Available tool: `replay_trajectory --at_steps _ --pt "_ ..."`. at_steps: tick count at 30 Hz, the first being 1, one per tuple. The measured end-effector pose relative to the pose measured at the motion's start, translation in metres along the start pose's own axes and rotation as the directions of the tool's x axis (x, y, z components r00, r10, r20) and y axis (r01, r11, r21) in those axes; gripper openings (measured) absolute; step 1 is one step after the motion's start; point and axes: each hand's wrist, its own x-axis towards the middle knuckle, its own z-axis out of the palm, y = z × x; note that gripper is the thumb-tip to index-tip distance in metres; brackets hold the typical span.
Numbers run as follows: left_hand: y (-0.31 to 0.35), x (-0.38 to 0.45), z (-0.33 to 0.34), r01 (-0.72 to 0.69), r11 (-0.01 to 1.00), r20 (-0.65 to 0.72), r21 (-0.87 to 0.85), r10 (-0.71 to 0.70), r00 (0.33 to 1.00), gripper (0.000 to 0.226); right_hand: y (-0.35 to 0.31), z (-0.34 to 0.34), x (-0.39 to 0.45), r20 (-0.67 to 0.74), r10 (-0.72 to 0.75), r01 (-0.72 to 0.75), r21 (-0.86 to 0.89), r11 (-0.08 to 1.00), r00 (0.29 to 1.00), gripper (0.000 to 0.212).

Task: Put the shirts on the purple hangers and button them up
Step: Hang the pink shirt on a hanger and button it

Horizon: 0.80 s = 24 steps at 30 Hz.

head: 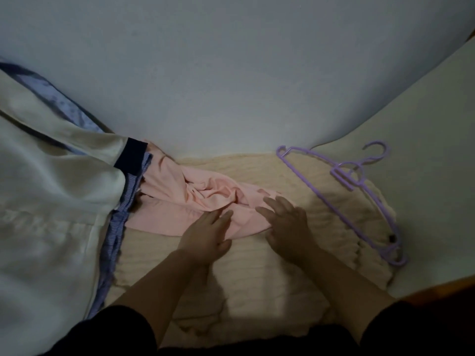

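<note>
Pink cloth is your landmark: the pink shirt [195,199] lies crumpled on the cream blanket [252,291], bunched into folds at its middle, with its lower edge spread flat toward you.

Your left hand [208,235] rests on the near edge of the pink shirt, fingers straight and laid flat on the fabric, gripping nothing. Your right hand [285,227] sits at the right end of the pink shirt; its fingers are spread and reach over the cloth, while the thumb side meets a gathered fold of fabric. Whether that grip has pinched the fold I cannot tell, as the hand is blurred.

Right of the pink shirt, well apart from it, the purple hangers [359,186] lie flat on the cream blanket, stacked one over another, hooks pointing away from you and to the right. One long arm runs back toward the near right corner of the blanket.

Left of the pink shirt, touching its far end, a blue striped shirt [120,224] runs in a narrow band toward you. A white garment [51,201] with a dark navy cuff [129,156] lies over it, further left, and covers most of that side.

Beyond the pink shirt a pale blue wall [231,73] rises behind the bed. Your dark sleeves [120,332] frame the nearest edge.
</note>
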Motion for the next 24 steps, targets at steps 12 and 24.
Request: replay_trajectory --at_steps 12,24 --pt "0.000 -0.009 -0.024 -0.132 0.990 -0.189 -0.042 0.122 0.974 0.048 -0.001 -0.020 0.014 -0.021 -0.090 0.088 -0.064 0.994 0.996 0.008" --pt "0.037 -0.013 -0.163 0.021 0.970 -0.236 -0.243 -0.080 0.968 0.016 -0.036 -0.128 0.016 0.033 -0.143 0.140 0.083 0.987 0.989 0.030"
